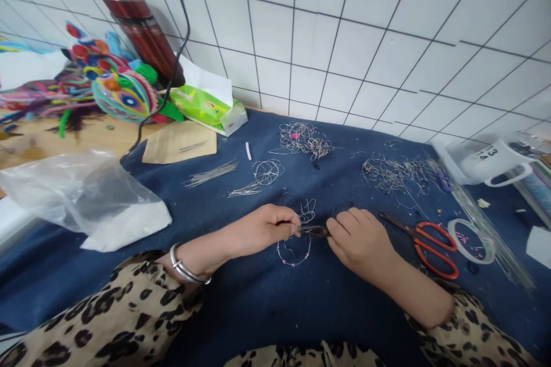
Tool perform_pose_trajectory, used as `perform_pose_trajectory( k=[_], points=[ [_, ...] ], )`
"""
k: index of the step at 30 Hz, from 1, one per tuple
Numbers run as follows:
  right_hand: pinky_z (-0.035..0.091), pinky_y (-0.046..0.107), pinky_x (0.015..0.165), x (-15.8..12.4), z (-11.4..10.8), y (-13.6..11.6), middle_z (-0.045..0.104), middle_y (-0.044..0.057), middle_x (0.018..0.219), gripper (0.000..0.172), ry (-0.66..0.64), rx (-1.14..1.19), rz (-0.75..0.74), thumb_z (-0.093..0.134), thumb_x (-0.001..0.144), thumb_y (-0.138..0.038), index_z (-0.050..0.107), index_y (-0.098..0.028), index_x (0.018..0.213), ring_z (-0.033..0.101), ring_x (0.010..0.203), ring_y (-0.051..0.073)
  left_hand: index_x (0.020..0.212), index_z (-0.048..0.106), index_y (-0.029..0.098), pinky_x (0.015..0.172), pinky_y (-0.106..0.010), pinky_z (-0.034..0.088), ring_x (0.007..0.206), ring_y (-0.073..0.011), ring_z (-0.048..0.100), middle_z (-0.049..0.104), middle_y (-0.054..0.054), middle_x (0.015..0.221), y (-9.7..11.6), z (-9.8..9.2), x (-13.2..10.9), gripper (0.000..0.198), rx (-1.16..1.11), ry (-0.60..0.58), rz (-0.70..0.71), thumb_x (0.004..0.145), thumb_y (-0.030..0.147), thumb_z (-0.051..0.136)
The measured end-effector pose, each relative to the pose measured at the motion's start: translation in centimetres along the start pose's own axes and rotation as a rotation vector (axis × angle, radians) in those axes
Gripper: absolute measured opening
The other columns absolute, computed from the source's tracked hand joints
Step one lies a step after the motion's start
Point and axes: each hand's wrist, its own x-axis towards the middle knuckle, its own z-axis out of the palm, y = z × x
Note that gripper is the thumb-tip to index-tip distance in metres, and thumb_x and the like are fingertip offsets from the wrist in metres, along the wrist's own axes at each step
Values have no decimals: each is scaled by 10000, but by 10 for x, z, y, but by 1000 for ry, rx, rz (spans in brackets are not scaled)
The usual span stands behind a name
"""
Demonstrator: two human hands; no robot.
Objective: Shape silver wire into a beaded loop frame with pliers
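The right hand [359,241] is clenching pliers [317,231] pointing leftward, where the left hand [260,230] is pinching, perhaps, the beaded wire [294,265].

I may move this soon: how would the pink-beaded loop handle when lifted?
The pink-beaded loop probably flexes easily, as its strand looks thin, yet may keep its shape, since it curves roundly. It seems light, carrying small beads.

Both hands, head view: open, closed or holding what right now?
Left hand: closed, pinching the beaded wire loop by the tip of the dark pliers.
Right hand: closed, holding the dark pliers.
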Motion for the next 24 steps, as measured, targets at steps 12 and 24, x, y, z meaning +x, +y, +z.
perform_pose_trajectory(
  k=[12, 24],
  points=[
    [309, 329, 654, 2, 4, -2, 496, 50, 697, 193, -45, -64, -10, 441, 841, -213, 600, -141, 923, 409, 701, 175, 790, 609, 153, 608, -216, 368, 646, -117, 469, 578, 4, 737, -6, 1, 1, 200, 52, 39, -9, 801, 234, 427],
    [322, 318, 650, 0, 12, 0, 506, 54, 707, 205, -29, -43, -16, 444, 839, -204, 594, -133, 959, 425, 703, 176, 737, 599, 156, 500, -199, 296, 524, -91, 364, 476, 38, 592, -3, 5, 1, 176, -34, 60, -60, 780, 240, 451]
  ],
)
